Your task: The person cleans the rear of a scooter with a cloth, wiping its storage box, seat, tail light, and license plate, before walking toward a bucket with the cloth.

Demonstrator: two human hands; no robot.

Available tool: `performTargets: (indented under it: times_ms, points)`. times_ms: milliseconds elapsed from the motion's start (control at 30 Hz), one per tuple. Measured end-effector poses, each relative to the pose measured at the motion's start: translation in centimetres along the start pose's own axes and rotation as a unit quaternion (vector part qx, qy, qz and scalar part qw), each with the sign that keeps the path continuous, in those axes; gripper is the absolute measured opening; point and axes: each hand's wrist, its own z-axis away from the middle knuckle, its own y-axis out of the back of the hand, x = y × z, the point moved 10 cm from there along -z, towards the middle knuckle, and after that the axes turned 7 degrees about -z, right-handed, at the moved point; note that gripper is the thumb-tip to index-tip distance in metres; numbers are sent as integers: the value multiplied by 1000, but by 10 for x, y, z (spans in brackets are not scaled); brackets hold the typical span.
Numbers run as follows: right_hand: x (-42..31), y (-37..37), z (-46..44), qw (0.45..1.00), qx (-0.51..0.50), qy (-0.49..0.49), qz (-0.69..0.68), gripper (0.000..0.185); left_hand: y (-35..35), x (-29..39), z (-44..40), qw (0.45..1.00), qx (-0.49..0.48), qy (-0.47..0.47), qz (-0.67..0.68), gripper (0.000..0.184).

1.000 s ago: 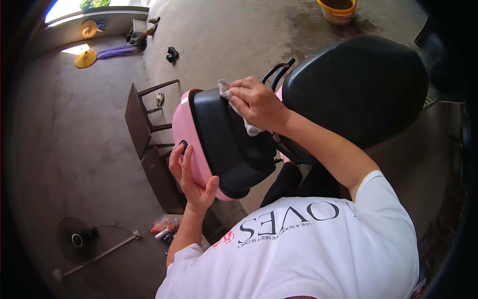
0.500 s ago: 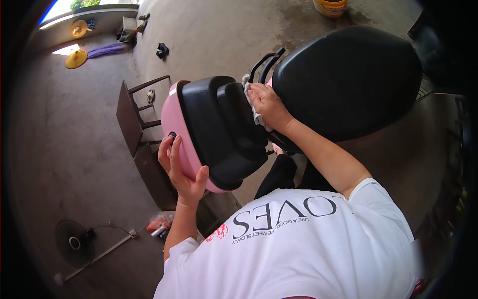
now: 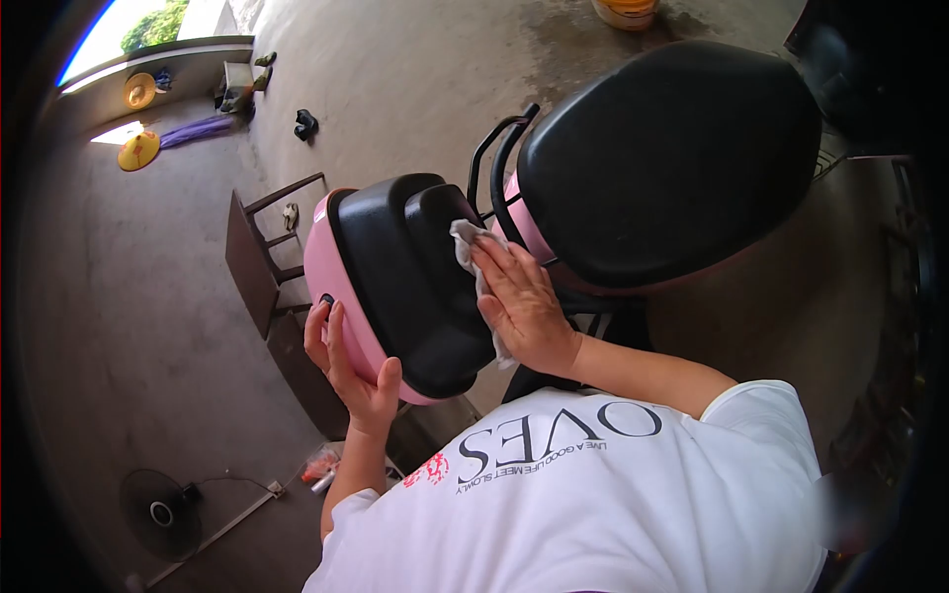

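Note:
A pink box with a black padded top (image 3: 395, 267) sits behind the large black seat (image 3: 672, 163) of a pink vehicle. My right hand (image 3: 524, 304) presses a greyish-white cloth (image 3: 463, 237) against the side of the padded top that faces the seat. Its fingers lie flat and fairly close together over the cloth. On the outer pink side of the box rests my left hand (image 3: 356, 376), fingers apart, fingertips by a small black lock (image 3: 326, 300). Black curved bars (image 3: 494, 163) stand between box and seat.
Dark brown chairs (image 3: 252, 262) stand left of the box. A fan (image 3: 161, 512) and small packets (image 3: 321, 465) are at the lower left. Straw hats (image 3: 138, 150) lie far left. A yellow bucket (image 3: 626, 12) is at the top, and a black item (image 3: 305, 125) lies on the floor.
My right hand has moved with the cloth from the top of the padded part, along its seat-facing side, and now nearer my body. My left hand stays on the pink side. The view has shifted slightly.

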Motion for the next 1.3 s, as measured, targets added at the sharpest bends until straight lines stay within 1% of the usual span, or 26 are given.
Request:
performTargets:
  times_ms: [100,167,200,267,300,367,400,433,467,500,567,633,700,733,767,800,833,900,933,1000,1067,1100,1167,1200,1267,1300]
  points:
    - [19,-3,-53,999,18,16,-38,46,1,1,0,1000,0,-3,2,74]
    - [40,-6,-88,992,84,66,-70,40,1,1,-1,1000,3,-1,6,75]
    - [54,-8,-102,992,85,69,-67,40,2,1,-2,1000,6,-3,8,75]
    - [82,-27,-121,998,-4,1,-58,35,2,0,0,1000,-2,-4,-4,75]
    - [83,-30,-117,998,-5,1,-57,35,2,0,0,1000,-1,-3,-3,75]
    - [64,-10,-95,988,130,78,29,28,2,-1,0,1000,3,3,19,74]
    - [64,-19,-79,982,116,129,81,26,2,-2,1,1000,4,7,20,74]
    - [71,-12,-64,991,119,62,-14,27,2,-2,1,1000,1,5,18,74]
    - [74,-5,-45,987,122,-6,-105,27,0,-2,0,1000,-1,2,17,73]
    - [66,0,-30,994,97,-17,-37,26,0,-2,-1,1000,2,5,22,73]
    - [66,2,-15,995,-23,-92,-35,24,1,0,0,1000,2,1,16,73]
    - [82,1,-13,988,-110,-92,-59,25,2,-2,1,1000,8,4,20,73]
    - [79,35,-39,995,-45,-59,69,20,2,-2,0,1000,14,4,25,72]
    - [72,56,-59,994,39,29,101,18,2,-1,0,999,14,4,28,72]
    - [78,70,-79,986,58,27,157,19,2,-1,0,999,13,6,30,71]
    - [87,81,-95,961,93,47,257,27,3,-2,1,999,14,10,27,71]
    - [99,82,-108,925,73,20,372,35,2,-1,2,999,14,8,28,70]
    - [115,61,-119,900,-26,9,434,42,1,-3,0,1000,15,10,24,69]
    - [118,55,-112,901,-31,10,432,42,1,-3,-1,1000,17,8,18,71]
    - [108,31,-89,906,-102,96,399,45,1,-1,-1,999,20,3,25,72]
    - [91,24,-56,907,-140,133,375,49,2,-2,-2,999,28,4,38,70]
    - [79,23,-41,906,-172,141,361,48,2,-2,-1,998,30,2,49,68]
    - [66,20,-9,881,-199,200,380,39,3,-2,0,999,32,4,42,68]
    - [67,23,-10,879,-202,202,382,39,3,-1,0,999,33,3,36,69]
    - [65,14,-5,849,-293,240,368,42,4,0,0,999,36,5,34,69]
    - [60,14,-17,860,-293,238,342,35,4,0,-1,999,36,3,29,69]
